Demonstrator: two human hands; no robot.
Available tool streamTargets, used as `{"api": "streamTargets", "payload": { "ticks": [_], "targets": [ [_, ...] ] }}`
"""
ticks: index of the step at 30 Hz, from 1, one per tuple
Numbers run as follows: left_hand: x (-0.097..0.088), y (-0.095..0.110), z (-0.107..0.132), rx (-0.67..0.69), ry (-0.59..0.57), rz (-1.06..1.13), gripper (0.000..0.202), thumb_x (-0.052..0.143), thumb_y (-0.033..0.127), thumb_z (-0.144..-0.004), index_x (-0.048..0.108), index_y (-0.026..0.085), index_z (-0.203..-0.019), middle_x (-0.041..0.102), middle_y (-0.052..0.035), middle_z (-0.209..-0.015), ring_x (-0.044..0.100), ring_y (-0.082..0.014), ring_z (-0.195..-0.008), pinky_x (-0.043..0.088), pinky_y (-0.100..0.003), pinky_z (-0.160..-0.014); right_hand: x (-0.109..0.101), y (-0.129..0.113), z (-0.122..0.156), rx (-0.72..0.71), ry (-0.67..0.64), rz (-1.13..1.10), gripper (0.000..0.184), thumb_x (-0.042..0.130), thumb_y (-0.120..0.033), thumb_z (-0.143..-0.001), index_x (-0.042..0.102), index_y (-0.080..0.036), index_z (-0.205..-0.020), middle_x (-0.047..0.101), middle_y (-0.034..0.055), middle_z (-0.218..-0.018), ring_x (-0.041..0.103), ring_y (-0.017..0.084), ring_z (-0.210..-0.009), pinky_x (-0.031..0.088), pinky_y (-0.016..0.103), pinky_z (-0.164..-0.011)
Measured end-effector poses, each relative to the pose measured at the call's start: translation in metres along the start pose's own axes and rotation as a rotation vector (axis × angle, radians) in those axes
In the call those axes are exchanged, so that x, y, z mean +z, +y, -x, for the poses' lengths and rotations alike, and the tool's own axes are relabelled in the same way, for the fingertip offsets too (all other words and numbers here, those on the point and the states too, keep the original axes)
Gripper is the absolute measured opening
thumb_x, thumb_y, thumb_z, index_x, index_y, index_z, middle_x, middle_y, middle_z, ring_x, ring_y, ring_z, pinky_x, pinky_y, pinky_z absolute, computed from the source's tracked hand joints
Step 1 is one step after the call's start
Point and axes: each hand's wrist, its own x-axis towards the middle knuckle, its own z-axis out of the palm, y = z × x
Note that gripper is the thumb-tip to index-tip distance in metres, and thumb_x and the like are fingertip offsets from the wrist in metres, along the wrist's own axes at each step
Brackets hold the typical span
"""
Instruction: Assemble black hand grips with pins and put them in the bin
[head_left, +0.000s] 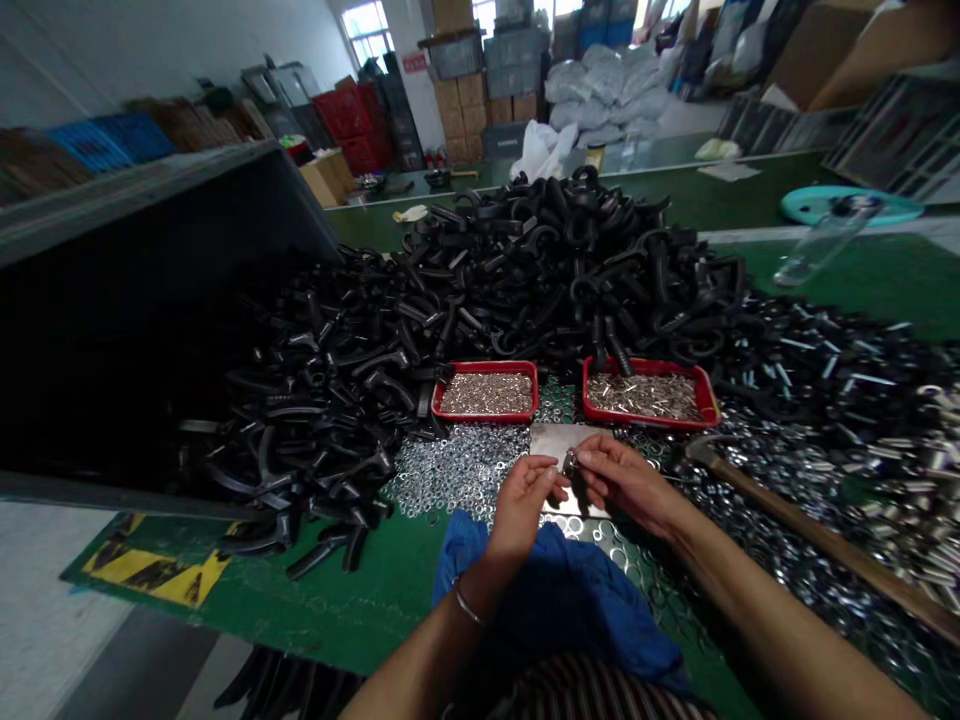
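Note:
My left hand (525,505) and my right hand (626,480) meet over a small metal plate (555,440) on the green table. Both pinch one small shiny metal part (570,462) between their fingertips. A heap of loose silver washers (457,475) lies just left of my hands. Behind them stand two red trays, the left red tray (486,393) and the right red tray (646,395), both filled with small metal pieces. A blue cloth (555,590) lies under my wrists.
A big mound of black plastic handles (525,280) fills the table behind the trays. A wooden-handled hammer (795,520) lies at the right among metal bits. A dark bin (150,300) stands at the left. A clear bottle (821,240) lies far right.

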Motion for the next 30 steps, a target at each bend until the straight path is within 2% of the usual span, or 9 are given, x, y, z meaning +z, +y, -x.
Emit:
{"api": "streamTargets", "payload": {
  "ticks": [3, 6, 11, 17, 20, 23, 25, 28, 30],
  "targets": [
    [0.002, 0.003, -0.002, -0.032, -0.022, 0.033, 0.032, 0.072, 0.041, -0.082, 0.061, 0.015, -0.097, 0.071, -0.0039, -0.081, 0.065, -0.0132, -0.069, 0.050, -0.027, -0.071, 0.007, 0.007, 0.008, -0.002, -0.020, 0.002, 0.029, 0.072, -0.042, -0.086, 0.055, -0.020, -0.094, 0.055, -0.0061, -0.061, 0.045, 0.008, -0.048, 0.046, 0.021, -0.046],
    [0.002, -0.001, 0.003, -0.056, 0.035, 0.063, 0.030, 0.075, 0.039, -0.079, 0.064, 0.015, -0.093, 0.070, -0.0030, -0.082, 0.065, -0.0130, -0.073, 0.050, -0.026, -0.073, 0.010, 0.011, 0.011, -0.005, -0.053, 0.007, 0.027, 0.073, -0.041, -0.085, 0.055, -0.021, -0.091, 0.060, -0.0041, -0.065, 0.046, 0.008, -0.048, 0.048, 0.022, -0.045],
    [0.003, -0.005, 0.008, -0.076, 0.079, 0.161, 0.029, 0.078, 0.037, -0.078, 0.067, 0.015, -0.094, 0.067, -0.0004, -0.080, 0.062, -0.0102, -0.072, 0.048, -0.024, -0.073, 0.010, 0.014, 0.009, 0.035, -0.110, -0.012, 0.023, 0.070, -0.038, -0.088, 0.056, -0.019, -0.086, 0.059, -0.0040, -0.064, 0.041, 0.006, -0.045, 0.043, 0.018, -0.040],
    [0.005, -0.004, 0.017, -0.179, 0.032, 0.355, 0.033, 0.082, 0.036, -0.074, 0.067, 0.015, -0.095, 0.066, -0.0005, -0.078, 0.062, -0.0097, -0.072, 0.050, -0.024, -0.076, 0.008, 0.024, 0.008, 0.122, -0.101, -0.212, 0.021, 0.071, -0.035, -0.089, 0.061, -0.017, -0.085, 0.051, -0.0064, -0.057, 0.038, 0.004, -0.042, 0.037, 0.015, -0.038],
    [0.003, -0.005, 0.018, -0.163, 0.019, 0.388, 0.031, 0.080, 0.034, -0.076, 0.067, 0.015, -0.096, 0.068, -0.0023, -0.083, 0.064, -0.0107, -0.076, 0.050, -0.025, -0.079, 0.010, 0.029, 0.011, 0.182, -0.056, -0.380, 0.018, 0.077, -0.028, -0.084, 0.065, -0.015, -0.087, 0.054, -0.0051, -0.065, 0.043, 0.002, -0.050, 0.043, 0.012, -0.048],
    [-0.002, -0.006, 0.019, -0.102, 0.009, 0.336, 0.028, 0.079, 0.034, -0.078, 0.067, 0.015, -0.093, 0.069, -0.0041, -0.087, 0.063, -0.0121, -0.077, 0.050, -0.027, -0.079, 0.014, 0.032, 0.014, 0.238, -0.044, -0.410, 0.020, 0.080, -0.026, -0.080, 0.068, -0.014, -0.091, 0.059, -0.0015, -0.076, 0.049, 0.002, -0.059, 0.048, 0.011, -0.057],
    [-0.004, -0.007, 0.020, 0.004, 0.028, 0.215, 0.023, 0.077, 0.033, -0.080, 0.067, 0.015, -0.091, 0.068, -0.0039, -0.086, 0.062, -0.0130, -0.078, 0.050, -0.028, -0.078, 0.016, 0.031, 0.015, 0.206, -0.005, -0.301, 0.021, 0.078, -0.030, -0.082, 0.068, -0.017, -0.094, 0.060, -0.0014, -0.076, 0.050, 0.004, -0.058, 0.049, 0.014, -0.055],
    [-0.006, -0.006, 0.026, 0.282, 0.097, -0.120, 0.014, 0.070, 0.030, -0.086, 0.068, 0.017, -0.090, 0.065, -0.0047, -0.091, 0.061, -0.0161, -0.089, 0.049, -0.031, -0.084, 0.019, 0.024, 0.013, 0.017, 0.113, 0.035, 0.027, 0.076, -0.039, -0.082, 0.066, -0.021, -0.100, 0.062, -0.0017, -0.073, 0.056, 0.009, -0.059, 0.053, 0.021, -0.058],
    [-0.010, -0.003, 0.030, 0.426, 0.063, -0.374, 0.012, 0.064, 0.029, -0.091, 0.068, 0.018, -0.096, 0.064, -0.0057, -0.097, 0.061, -0.0173, -0.094, 0.049, -0.032, -0.088, 0.021, 0.016, 0.013, -0.102, 0.150, 0.291, 0.030, 0.076, -0.043, -0.081, 0.066, -0.022, -0.101, 0.067, 0.0008, -0.080, 0.064, 0.014, -0.066, 0.057, 0.027, -0.065]
  ]
}}
